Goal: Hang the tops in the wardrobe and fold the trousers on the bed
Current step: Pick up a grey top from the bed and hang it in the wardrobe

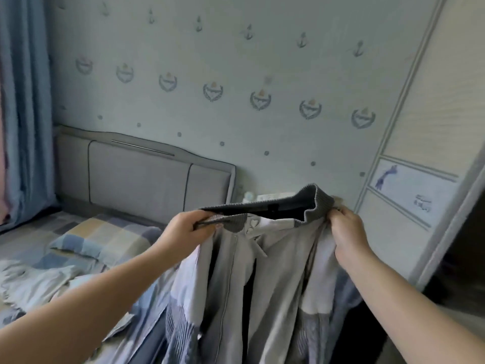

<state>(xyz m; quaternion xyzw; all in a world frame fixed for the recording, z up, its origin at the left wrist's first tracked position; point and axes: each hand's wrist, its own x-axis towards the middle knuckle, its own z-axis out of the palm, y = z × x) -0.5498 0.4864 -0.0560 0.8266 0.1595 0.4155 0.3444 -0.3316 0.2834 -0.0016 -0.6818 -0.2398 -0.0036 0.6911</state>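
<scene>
Both hands [265,231] hold jacket [252,271] above bed [78,248].

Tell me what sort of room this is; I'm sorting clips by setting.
A bedroom, most likely: a bed with a padded headboard and checked pillow, and a wardrobe door on the right.

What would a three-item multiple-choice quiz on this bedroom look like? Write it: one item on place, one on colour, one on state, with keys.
1. Where is the checked pillow?
A. On the bed by the headboard
B. Inside the wardrobe
C. On the floor

2. What colour is the jacket's ribbed collar?
A. Red
B. Dark grey
C. Yellow

3. How is the zip jacket held?
A. Lying folded
B. On a hanger
C. Held up by both hands

Key: 1 A, it lies before the grey headboard. 2 B, the rib knit is dark grey. 3 C, the left hand and right hand grip its collar.
</scene>
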